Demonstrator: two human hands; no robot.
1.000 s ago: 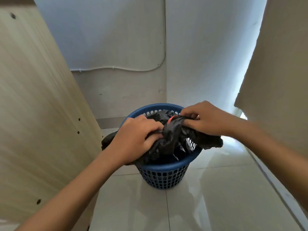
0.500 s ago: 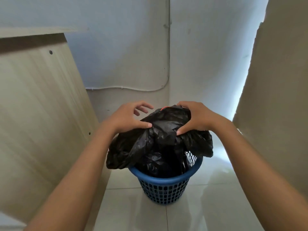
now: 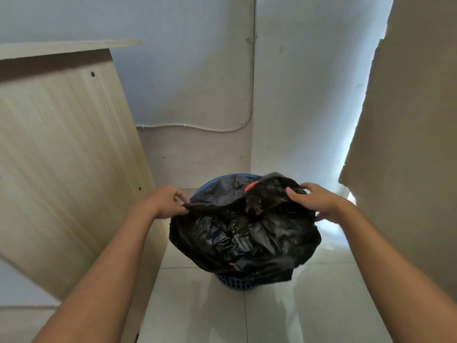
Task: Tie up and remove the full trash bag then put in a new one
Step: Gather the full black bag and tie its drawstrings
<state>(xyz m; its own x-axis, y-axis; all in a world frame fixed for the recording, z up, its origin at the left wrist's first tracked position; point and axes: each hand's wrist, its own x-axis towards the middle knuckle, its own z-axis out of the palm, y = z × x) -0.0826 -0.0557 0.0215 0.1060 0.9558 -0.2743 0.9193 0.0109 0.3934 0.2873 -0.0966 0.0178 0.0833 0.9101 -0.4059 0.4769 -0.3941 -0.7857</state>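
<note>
A black trash bag (image 3: pixel 244 233) bulges over a blue mesh bin (image 3: pixel 236 284), hiding most of it; only the bin's base and a strip of its back rim show. A red drawstring (image 3: pixel 251 186) peeks out near the bag's top. My left hand (image 3: pixel 164 201) pinches the bag's left edge and pulls it outward. My right hand (image 3: pixel 315 201) grips the bag's right edge, fingers curled over the plastic. The bag's mouth is stretched wide between both hands.
A light wooden panel (image 3: pixel 61 157) leans close on the left. A beige board (image 3: pixel 408 144) stands on the right. The bin sits in a wall corner on glossy white floor tiles (image 3: pixel 309 305). A white cable (image 3: pixel 193 127) runs along the back wall.
My hands moved apart from the bunched middle of the bag to its left and right edges. The bag spread wide and now covers nearly the whole bin.
</note>
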